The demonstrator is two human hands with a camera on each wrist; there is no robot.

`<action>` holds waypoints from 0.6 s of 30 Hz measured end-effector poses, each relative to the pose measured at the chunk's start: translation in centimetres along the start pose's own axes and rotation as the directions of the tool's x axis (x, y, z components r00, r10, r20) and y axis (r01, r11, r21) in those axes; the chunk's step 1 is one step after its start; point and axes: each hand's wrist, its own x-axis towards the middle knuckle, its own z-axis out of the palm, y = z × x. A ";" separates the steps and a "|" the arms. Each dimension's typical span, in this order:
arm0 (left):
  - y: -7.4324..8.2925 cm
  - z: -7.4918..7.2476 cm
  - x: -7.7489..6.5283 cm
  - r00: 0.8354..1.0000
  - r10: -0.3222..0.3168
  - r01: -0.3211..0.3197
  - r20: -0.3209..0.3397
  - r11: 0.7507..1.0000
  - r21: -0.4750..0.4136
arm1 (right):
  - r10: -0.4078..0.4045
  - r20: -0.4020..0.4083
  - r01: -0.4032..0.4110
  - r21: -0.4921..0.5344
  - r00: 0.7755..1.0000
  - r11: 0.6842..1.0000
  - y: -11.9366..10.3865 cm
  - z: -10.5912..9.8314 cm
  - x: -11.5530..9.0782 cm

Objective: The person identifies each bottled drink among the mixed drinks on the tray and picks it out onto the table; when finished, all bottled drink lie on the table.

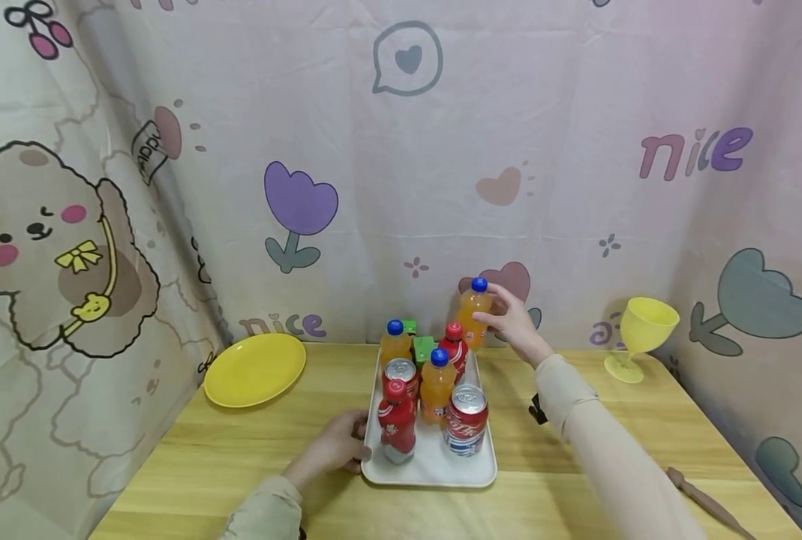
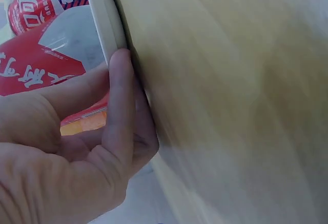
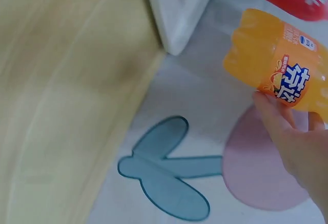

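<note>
At the near left corner of the white tray (image 1: 431,471), the left hand (image 1: 336,442) pinches the rim between thumb and fingers; a light, level hold there should be enough to steady it, since the tall bottles look easily tipped. Along the tray's near end stand a red-capped bottle (image 1: 397,420) on its left and a red can (image 1: 467,421) on its right, with an orange bottle (image 1: 437,386) and another can (image 1: 401,371) just behind. Toward the tray's far end come green boxes (image 1: 424,349), a blue-capped bottle (image 1: 392,347) at left and a red bottle (image 1: 455,351) at right. Beside that last one, raised at the tray's far right corner, is the held orange drink (image 1: 470,311), pinched near its cap by the thumb and fingers of the right hand (image 1: 512,322). Best, I judge, to keep it upright and move it straight up or down, since the red bottle crowds its left side. Around the tray, a brown stick (image 1: 707,504) lies well to the right on the table (image 1: 529,487), nearer is a dark object (image 1: 538,409) partly hidden by the sleeve, and farther back are a yellow plate (image 1: 255,371) left and a yellow goblet (image 1: 647,326) right. Beyond the tray hangs printed cloth (image 1: 407,150), limiting room behind the raised bottle.
</note>
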 end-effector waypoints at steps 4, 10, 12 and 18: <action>0.1 0.0 -0.1 0.998 -0.065 0.064 -0.015 0.996 -0.054 | 0.004 -0.005 -0.004 -0.008 1.000 1.000 -0.6 -1.3 -0.4; 0.4 -0.2 -0.1 0.993 -0.121 0.120 -0.001 0.985 -0.123 | 0.015 -0.025 -0.016 -0.028 1.000 0.999 -0.6 -3.3 -1.2; 0.5 -0.3 -0.1 0.990 -0.140 0.139 0.001 0.981 -0.134 | 0.026 -0.032 -0.026 -0.026 0.999 0.999 -0.4 -3.9 -1.5; 0.8 -0.3 -0.2 0.987 -0.159 0.155 -0.030 0.982 -0.105 | 0.048 -0.030 -0.047 0.034 0.998 0.998 0.3 -5.3 -2.4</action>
